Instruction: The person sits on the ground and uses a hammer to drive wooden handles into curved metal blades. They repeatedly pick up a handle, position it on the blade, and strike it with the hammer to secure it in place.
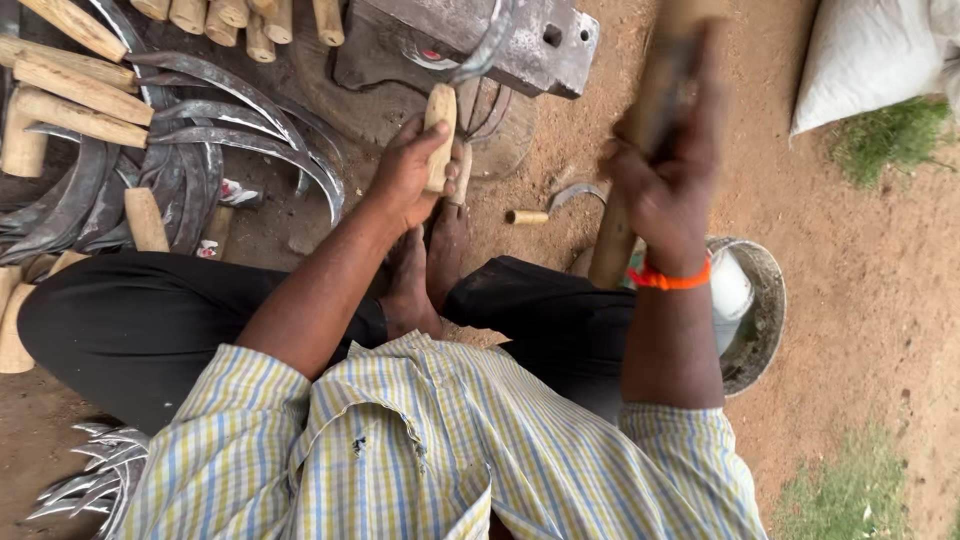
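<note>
I sit cross-legged on bare earth. My left hand (408,172) grips the wooden handle of a sickle (440,130), whose curved blade lies over a steel anvil block (480,35) in front of me. My right hand (668,175) is raised and closed around a thick wooden hammer handle (640,150), which is blurred; its head is out of view at the top. An orange band circles my right wrist.
A heap of finished sickles (180,140) with wooden handles lies at the left. More blades (95,480) rest at the lower left. A metal bowl (765,310) sits at my right. A white sack (870,60) lies at the upper right. A small wooden peg (526,216) lies nearby.
</note>
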